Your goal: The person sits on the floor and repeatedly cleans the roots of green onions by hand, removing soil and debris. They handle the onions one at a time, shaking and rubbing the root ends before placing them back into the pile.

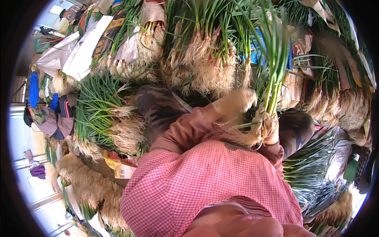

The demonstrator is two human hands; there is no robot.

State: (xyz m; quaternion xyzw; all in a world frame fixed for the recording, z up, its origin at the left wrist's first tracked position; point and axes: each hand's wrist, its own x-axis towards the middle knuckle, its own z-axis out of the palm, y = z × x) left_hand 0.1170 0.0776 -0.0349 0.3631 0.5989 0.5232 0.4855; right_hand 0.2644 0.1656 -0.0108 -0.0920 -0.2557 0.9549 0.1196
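Fingers of the right hand are clamped around the lower end of a bunch of green-leaved plants, which stands nearly upright in front of the right knee, its roots hanging toward the checked shirt. The left hand, in what looks like a cream glove, hovers just beside the bunch; it is blurred, so whether its fingers are apart or together cannot be told.

The bunch should handle as light and springy: long leaves that flop and bend, pale stems that are firmer yet likely to bruise or snap, and wispy roots apt to tangle and tear. Damp stems might slip. The surest hold is probably around the pale stems just above the roots, firm but not crushing.

Counted, there are two hands, one held bunch, two camouflage-trousered legs, one heap of plants beside the left leg, and one yellow-and-red packet below that heap. The rooted bundles ahead overlap too much to count.
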